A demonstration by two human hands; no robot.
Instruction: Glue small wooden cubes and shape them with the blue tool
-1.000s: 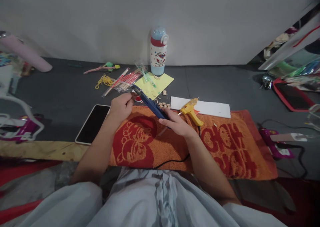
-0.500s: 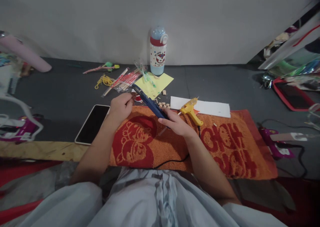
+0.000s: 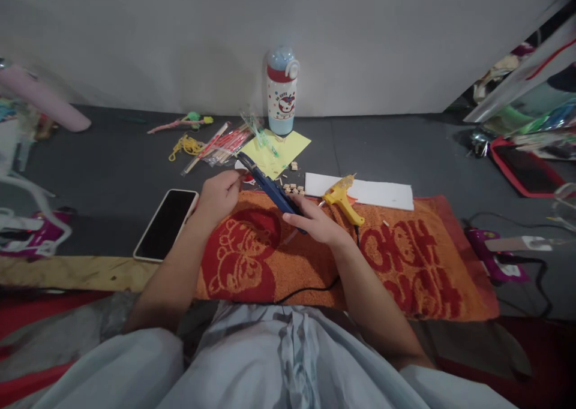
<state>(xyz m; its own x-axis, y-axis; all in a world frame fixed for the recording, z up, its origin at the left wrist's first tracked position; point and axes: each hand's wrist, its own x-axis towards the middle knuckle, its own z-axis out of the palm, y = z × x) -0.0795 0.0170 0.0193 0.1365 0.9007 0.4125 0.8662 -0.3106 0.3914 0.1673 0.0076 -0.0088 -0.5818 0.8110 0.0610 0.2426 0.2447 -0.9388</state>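
My right hand (image 3: pixel 312 218) is wrapped round the lower end of a long dark blue hand tool (image 3: pixel 273 190) with a narrow metal tip, held slanting up to the left over the towel. Its exact kind cannot be made out. Beside that tip, my left hand (image 3: pixel 221 193) is closed in a pinch; anything between its fingers is too small to name. Short cut wooden pieces (image 3: pixel 293 189) lie just past the tool. A yellow glue gun (image 3: pixel 342 199) rests to the right of my right hand, partly on a white board strip (image 3: pixel 382 194).
An orange and red towel (image 3: pixel 310 265) covers the table's front. A phone (image 3: pixel 166 224) lies left of my left arm. Behind are a bottle (image 3: pixel 282 91), yellow paper (image 3: pixel 290 151), wrapped sticks (image 3: pixel 231 140) and yellow cord (image 3: pixel 186 146). A black cable (image 3: pixel 310 289) crosses the towel.
The whole view has shifted very slightly. Both hands and the blue tool keep nearly the same places and grip.
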